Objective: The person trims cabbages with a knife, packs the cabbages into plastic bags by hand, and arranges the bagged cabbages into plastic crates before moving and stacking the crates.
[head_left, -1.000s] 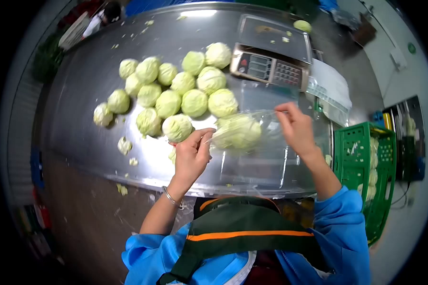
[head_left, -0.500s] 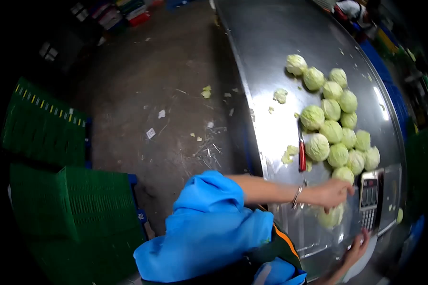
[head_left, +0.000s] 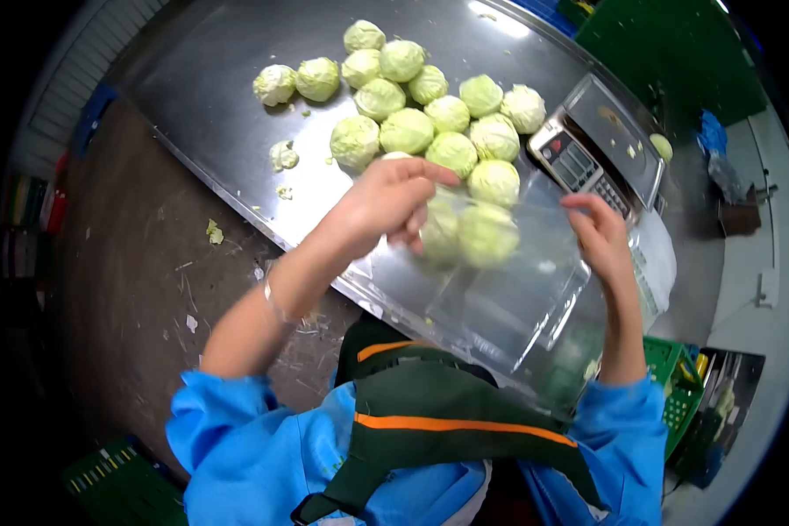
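Observation:
Two pale green cabbages [head_left: 486, 235] hang blurred inside a clear plastic bag [head_left: 535, 250] over the metal table. My right hand [head_left: 600, 232] pinches the bag's edge on the right. At the bag's left side is my left hand [head_left: 393, 203], fingers curled and blurred, with a bracelet on the wrist; whether it grips the plastic is hard to make out. Beyond my hands several loose cabbages [head_left: 405, 131] sit in a cluster on the steel table [head_left: 210, 96].
A scale [head_left: 579, 167] with keypad stands at the table's right. Beside it lie white bags [head_left: 656, 263]. A green crate [head_left: 666, 386] is at the lower right. Cabbage scraps [head_left: 282, 156] lie on the table, others on the floor.
The view swung away to the floor and stacked green crates, then back to the table. The bag now hangs more to the right, and my left hand has shifted up beside the cabbages.

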The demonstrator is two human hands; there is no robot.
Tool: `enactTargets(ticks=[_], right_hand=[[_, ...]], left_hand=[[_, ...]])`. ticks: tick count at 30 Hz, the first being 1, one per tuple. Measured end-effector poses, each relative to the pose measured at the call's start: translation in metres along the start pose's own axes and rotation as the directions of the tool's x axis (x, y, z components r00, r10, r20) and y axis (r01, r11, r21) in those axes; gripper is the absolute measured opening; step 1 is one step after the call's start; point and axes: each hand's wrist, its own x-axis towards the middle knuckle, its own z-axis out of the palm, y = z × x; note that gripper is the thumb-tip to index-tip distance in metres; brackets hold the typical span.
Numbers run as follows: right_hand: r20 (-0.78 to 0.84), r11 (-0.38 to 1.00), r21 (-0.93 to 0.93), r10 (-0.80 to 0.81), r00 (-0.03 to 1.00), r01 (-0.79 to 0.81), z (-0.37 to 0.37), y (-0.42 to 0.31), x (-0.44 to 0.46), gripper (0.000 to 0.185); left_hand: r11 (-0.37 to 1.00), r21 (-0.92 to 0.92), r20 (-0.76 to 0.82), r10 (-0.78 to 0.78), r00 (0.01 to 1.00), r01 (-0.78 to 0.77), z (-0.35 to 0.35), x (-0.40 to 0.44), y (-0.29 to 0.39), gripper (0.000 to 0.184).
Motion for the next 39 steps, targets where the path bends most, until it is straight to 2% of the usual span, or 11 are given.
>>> enactTargets(ticks=[3, 4, 7, 13, 16, 20, 25, 29, 34, 37, 39], right_hand=[[-0.144, 0.994, -0.08, -0.086, 0.986, 0.075, 0.011, 0.006, -0.019, 0.022], [-0.219, 0.996, 0.086, -0.013, 0.976, 0.033, 0.011, 0.013, -0.027, 0.024], [-0.219, 0.984, -0.173, 0.013, 0.976, -0.052, 0.034, 0.077, -0.051, 0.025], [-0.178, 0.946, -0.216, 0.206, 0.962, -0.243, 0.067, 0.13, -0.117, 0.027], [-0.207, 0.968, 0.037, 0.249, 0.946, -0.247, 0.055, 0.12, -0.124, 0.025], [-0.287, 0.946, -0.136, 0.248, 0.925, -0.295, 0.021, 0.107, -0.134, 0.018], [-0.035, 0.902, 0.09, -0.421, 0.906, 0.423, 0.049, 0.005, -0.121, 0.023], [-0.283, 0.872, -0.435, -0.37, 0.885, 0.225, 0.084, 0.038, -0.097, 0.025], [0.106, 0.977, -0.124, 0.185, 0.977, -0.171, 0.073, 0.091, -0.081, 0.021], [-0.17, 0.992, -0.093, -0.102, 0.98, 0.088, 0.013, 0.017, -0.081, 0.022], [-0.069, 0.959, -0.247, -0.163, 0.984, 0.141, -0.014, 0.01, -0.063, 0.019]], left_hand=[[0.988, 0.152, -0.053, -0.001, 0.999, 0.009, 0.007, 0.004, -0.004, 0.029], [0.996, 0.093, 0.009, -0.002, 1.0, 0.002, 0.004, -0.001, -0.002, 0.03], [0.963, 0.237, 0.042, -0.141, 0.989, 0.127, 0.018, -0.006, -0.055, 0.037], [0.888, 0.192, 0.043, -0.432, 0.901, 0.417, 0.045, -0.036, -0.126, 0.05], [0.778, 0.096, 0.166, -0.628, 0.761, 0.621, 0.042, -0.04, -0.136, 0.034], [0.806, 0.077, 0.107, -0.592, 0.798, 0.587, 0.047, -0.046, -0.119, 0.03], [0.91, 0.109, 0.049, -0.408, 0.912, 0.401, 0.06, -0.037, -0.06, 0.032], [0.878, 0.191, -0.004, -0.446, 0.895, 0.438, 0.058, -0.015, -0.025, 0.022], [0.951, 0.056, -0.08, -0.3, 0.95, 0.305, 0.054, -0.008, -0.026, 0.025], [0.983, -0.133, -0.068, -0.137, 0.988, 0.127, 0.027, -0.015, 0.001, 0.023], [0.997, -0.062, 0.058, -0.032, 0.998, 0.036, 0.024, -0.025, 0.023, 0.028]])
